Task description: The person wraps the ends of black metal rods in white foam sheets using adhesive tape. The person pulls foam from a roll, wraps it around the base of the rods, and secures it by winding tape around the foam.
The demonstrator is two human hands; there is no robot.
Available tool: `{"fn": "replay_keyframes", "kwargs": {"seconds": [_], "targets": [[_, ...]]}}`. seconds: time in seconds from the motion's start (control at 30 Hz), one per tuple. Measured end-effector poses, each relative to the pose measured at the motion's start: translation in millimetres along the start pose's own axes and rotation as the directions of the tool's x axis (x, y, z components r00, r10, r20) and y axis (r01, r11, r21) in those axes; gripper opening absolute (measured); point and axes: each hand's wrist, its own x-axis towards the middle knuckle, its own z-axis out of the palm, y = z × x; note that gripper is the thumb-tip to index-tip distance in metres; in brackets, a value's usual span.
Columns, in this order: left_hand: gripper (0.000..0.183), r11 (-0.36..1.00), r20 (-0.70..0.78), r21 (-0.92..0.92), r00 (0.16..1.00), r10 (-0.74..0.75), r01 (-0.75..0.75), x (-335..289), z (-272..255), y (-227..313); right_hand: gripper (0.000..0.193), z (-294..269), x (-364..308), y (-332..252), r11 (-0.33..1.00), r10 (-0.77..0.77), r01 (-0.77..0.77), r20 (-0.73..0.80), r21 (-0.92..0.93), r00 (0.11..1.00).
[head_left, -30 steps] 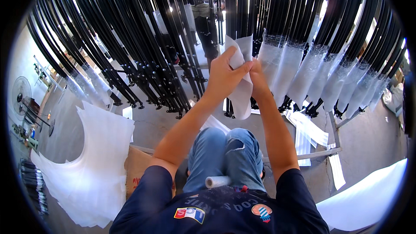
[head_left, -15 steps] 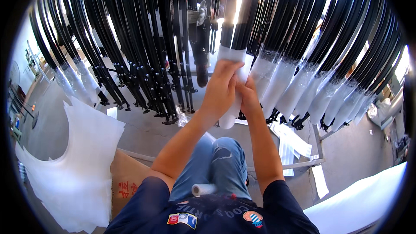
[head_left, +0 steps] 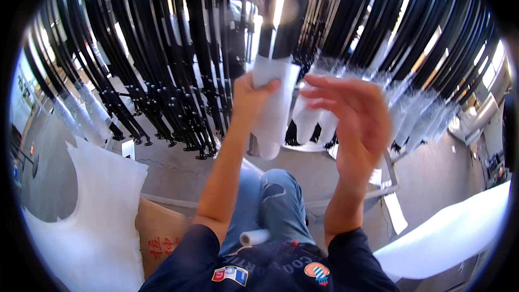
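Note:
A white foam sheet (head_left: 273, 103) is wrapped round the lower end of a black bar bundle (head_left: 282, 38) that hangs before me. My left hand (head_left: 253, 94) grips this wrap from its left side, thumb across the front. To the right of it my right hand (head_left: 348, 111) is raised off the foam, fingers apart and somewhat blurred, with nothing in it. A small roll of clear film (head_left: 254, 237) lies at my lap.
Bare black bars (head_left: 178, 97) with jointed ends hang at the left. Several foam-wrapped bundles (head_left: 416, 121) hang at the right. White foam sheets (head_left: 102, 200) lie over a cardboard box (head_left: 157, 227) at the lower left, and another white sheet (head_left: 448, 238) is at the lower right.
My right hand has let go of the wrap and swung up to the right. My left hand has shifted left and keeps hold, and the wrapped end has moved slightly left.

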Motion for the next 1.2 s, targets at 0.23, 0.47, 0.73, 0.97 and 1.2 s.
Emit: {"fn": "replay_keyframes", "kwargs": {"seconds": [0.23,0.47,0.73,0.97,1.2], "targets": [[0.023,0.997,0.096,0.0,0.992,0.079,-0.08,-1.9,-1.2,2.1,0.029,4.8,-11.1,-57.1,0.724,-0.523,-0.045,0.591,0.688,0.615],[0.023,0.992,0.025,0.073,0.994,0.103,-0.104,-1.6,-15.0,-1.4,0.032,2.7,-15.6,-53.1,0.639,-0.559,-0.153,0.592,0.754,0.58],[0.023,0.997,0.065,0.0,0.995,0.076,-0.076,-0.9,-14.4,-1.0,0.036,-23.8,1.3,-31.1,0.532,-0.622,-0.234,0.563,0.814,0.544],[0.029,0.987,0.029,0.122,0.995,0.098,-0.101,-1.5,-10.3,-8.5,0.021,4.9,-131.3,60.8,0.832,0.215,-0.553,0.944,-0.043,0.25],[0.024,0.987,-0.046,0.159,0.999,0.01,-0.003,-2.1,-9.3,4.4,0.024,48.7,-280.9,45.4,0.926,0.376,-0.116,0.865,-0.358,0.332]]}}
